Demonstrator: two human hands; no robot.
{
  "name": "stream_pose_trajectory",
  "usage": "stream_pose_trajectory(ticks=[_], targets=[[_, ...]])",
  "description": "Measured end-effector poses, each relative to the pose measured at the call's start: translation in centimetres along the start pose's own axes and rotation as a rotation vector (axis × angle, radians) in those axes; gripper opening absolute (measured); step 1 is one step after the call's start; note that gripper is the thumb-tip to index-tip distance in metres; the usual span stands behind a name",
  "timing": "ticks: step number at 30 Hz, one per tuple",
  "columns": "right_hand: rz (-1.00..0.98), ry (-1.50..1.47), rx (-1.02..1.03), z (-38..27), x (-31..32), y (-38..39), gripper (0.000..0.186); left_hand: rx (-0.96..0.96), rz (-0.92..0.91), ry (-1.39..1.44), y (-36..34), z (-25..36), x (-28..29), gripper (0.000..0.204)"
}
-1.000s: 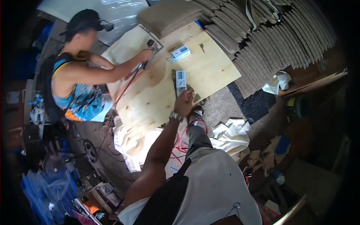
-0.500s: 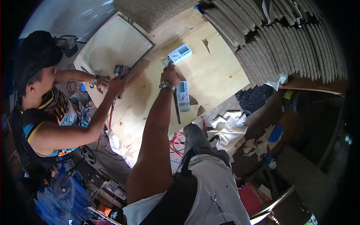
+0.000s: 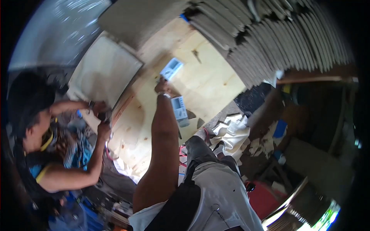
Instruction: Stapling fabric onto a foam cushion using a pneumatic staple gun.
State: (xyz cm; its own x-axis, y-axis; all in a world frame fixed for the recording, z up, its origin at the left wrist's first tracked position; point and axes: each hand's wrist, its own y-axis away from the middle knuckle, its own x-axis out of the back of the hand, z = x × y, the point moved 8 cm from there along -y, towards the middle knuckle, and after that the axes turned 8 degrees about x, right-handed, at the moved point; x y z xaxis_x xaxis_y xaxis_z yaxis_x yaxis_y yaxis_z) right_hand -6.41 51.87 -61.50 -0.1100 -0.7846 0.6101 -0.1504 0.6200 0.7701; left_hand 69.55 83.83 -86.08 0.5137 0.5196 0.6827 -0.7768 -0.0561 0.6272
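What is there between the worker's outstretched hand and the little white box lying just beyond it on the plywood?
In the head view, almost nothing: the left hand reaches nearly to the white box, with only a sliver of bare plywood sheet between.

plywood sheet (image 3: pixel 208 77) | on it: two small boxes (image 3: pixel 171 69) (image 3: pixel 179 109)

Light: bright daylight on the far plywood sheet (image 3: pixel 200 81), dim at near left and far right | Glare: washed-out shimmer far left, blown-out patch near right | Shadows: arm's shade falls across the sheet | Blur: motion smear throughout, co-worker (image 3: pixel 42 142) soft | Distortion: heavy fisheye bending, black vignette at the rim
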Motion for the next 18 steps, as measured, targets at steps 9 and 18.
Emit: stream_pose_trajectory(ticks=[9,18], targets=[[0.088,-0.133,-0.160,7.2,-3.7,4.9,0.026,0.070,-0.435,1.332,-2.7,-8.3,-4.2,0.009],[0.160,-0.326,-0.167,10.7,-9.8,4.4,0.025,0.117,-0.092,1.227,4.3,-13.3,1.0,0.011]])
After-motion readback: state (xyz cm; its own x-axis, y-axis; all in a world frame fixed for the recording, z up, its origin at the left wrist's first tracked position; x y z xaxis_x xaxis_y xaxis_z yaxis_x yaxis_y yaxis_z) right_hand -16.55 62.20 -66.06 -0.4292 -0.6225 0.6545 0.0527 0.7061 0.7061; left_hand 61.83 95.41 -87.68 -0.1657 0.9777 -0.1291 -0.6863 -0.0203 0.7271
